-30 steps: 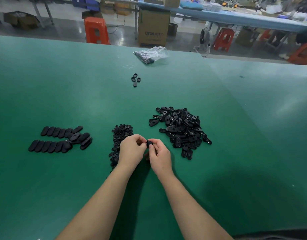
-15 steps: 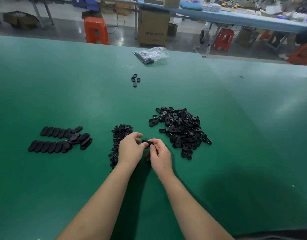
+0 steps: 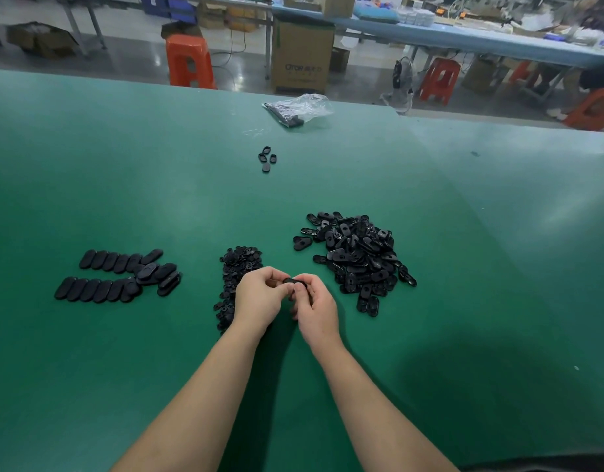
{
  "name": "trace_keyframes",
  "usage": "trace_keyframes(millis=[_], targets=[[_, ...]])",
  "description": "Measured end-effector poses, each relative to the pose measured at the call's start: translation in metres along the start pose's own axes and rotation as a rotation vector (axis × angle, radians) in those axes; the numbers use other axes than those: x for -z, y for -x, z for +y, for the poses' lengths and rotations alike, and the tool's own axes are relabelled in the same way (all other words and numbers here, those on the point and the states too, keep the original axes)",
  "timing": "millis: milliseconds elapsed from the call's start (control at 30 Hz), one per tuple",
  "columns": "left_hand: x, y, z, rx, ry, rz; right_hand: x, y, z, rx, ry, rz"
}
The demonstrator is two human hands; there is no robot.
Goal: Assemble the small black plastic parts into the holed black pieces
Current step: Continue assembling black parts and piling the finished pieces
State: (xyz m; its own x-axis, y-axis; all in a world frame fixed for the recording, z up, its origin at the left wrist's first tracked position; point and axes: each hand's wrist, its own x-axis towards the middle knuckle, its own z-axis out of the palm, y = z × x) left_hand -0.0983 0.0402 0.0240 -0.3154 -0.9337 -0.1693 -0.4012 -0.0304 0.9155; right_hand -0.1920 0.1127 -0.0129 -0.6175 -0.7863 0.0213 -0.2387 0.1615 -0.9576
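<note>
A person sits at a wide green table [image 3: 89, 165], both bare forearms reaching forward from the bottom of the view. The left hand [image 3: 259, 298] and right hand [image 3: 316, 310] meet just above the tabletop, and between their fingertips they pinch one black piece [image 3: 295, 282], each hand curled tightly around an end of it. Whether a small part is already seated in its hole cannot be told, because the fingers cover most of it. Just beyond and partly under the left hand lies a narrow heap of small black plastic parts [image 3: 237, 267]. To the right of the hands, near but apart, sits a larger loose pile of holed black pieces [image 3: 355, 253]. Well to the left, two rows of finished pieces [image 3: 116, 275] lie overlapping like shingles. Farther back are four stray pieces [image 3: 267, 159] and a clear plastic bag [image 3: 299, 107] near the far edge. The likely risks come from how small and uniformly dark everything is. A small part pressed in crooked could jam or pop out of the pinch and vanish among the heap below. The left wrist hangs close over that heap, so a sideways shift could scatter it. Judged from the pile sizes, most of the work remains, and mixing an unfinished piece into the finished rows would be hard to spot.
</note>
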Motion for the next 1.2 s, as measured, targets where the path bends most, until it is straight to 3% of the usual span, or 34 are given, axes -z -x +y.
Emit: trace_keyframes(millis=[1200], targets=[[-0.0010,0.0044,-0.0008,-0.138,-0.233,0.005,-0.0005,0.0005,-0.0002,0.024,0.008,0.018]])
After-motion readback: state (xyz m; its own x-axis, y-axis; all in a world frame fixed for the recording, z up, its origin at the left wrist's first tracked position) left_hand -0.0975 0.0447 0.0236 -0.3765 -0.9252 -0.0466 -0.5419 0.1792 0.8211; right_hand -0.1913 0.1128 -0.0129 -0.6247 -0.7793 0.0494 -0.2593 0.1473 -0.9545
